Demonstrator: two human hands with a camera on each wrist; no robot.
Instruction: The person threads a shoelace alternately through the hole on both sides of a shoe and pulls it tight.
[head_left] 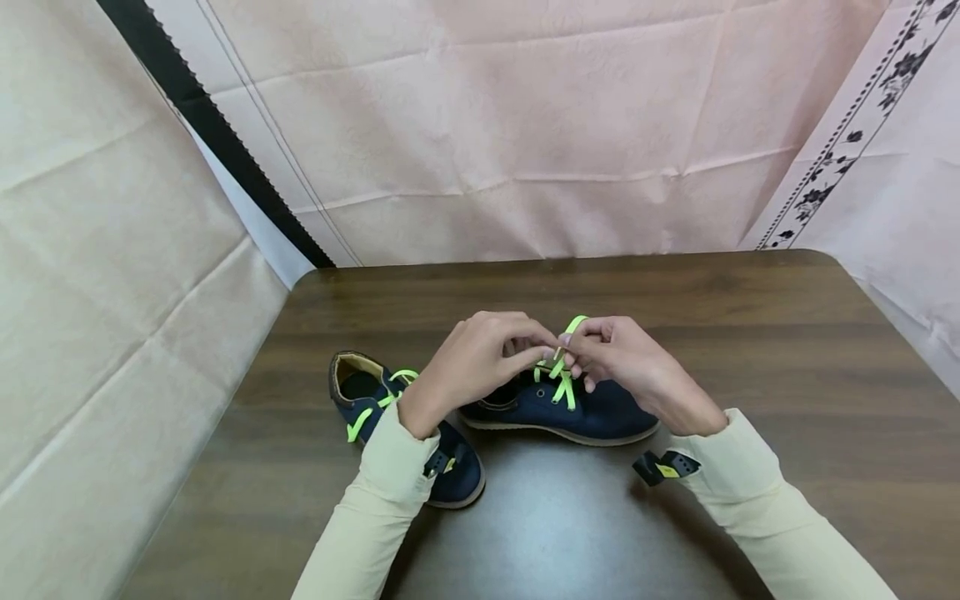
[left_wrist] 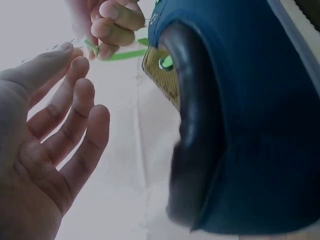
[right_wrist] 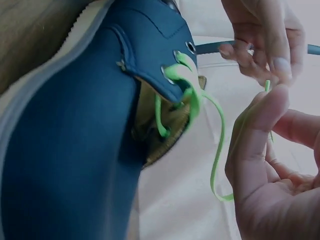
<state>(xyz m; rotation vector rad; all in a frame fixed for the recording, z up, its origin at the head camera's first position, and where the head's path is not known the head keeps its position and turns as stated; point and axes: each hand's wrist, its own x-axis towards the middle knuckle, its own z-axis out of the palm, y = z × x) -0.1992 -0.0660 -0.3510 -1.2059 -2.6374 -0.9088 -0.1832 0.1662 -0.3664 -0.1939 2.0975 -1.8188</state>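
Note:
A navy blue shoe (head_left: 618, 412) lies sideways on the table under both hands, its toe to the right. Bright green shoelace (right_wrist: 216, 150) runs from its eyelets up to the fingers. My right hand (head_left: 633, 358) pinches the lace near its end, between thumb and forefinger. Thumb and forefinger of my left hand (head_left: 483, 354) meet at the lace's tip, the other fingers loosely bent in the left wrist view. Fingertips of both hands nearly touch, partly hiding the tip. The shoe's dark padded collar (left_wrist: 192, 125) fills the middle of the left wrist view.
A second navy shoe (head_left: 461, 471) with green laces stands to the left, partly behind the left forearm. Both rest on a brown wooden table (head_left: 750, 333). Pale cloth (head_left: 562, 125) hangs behind the far edge. Small black devices (head_left: 667, 468) sit at the wrists.

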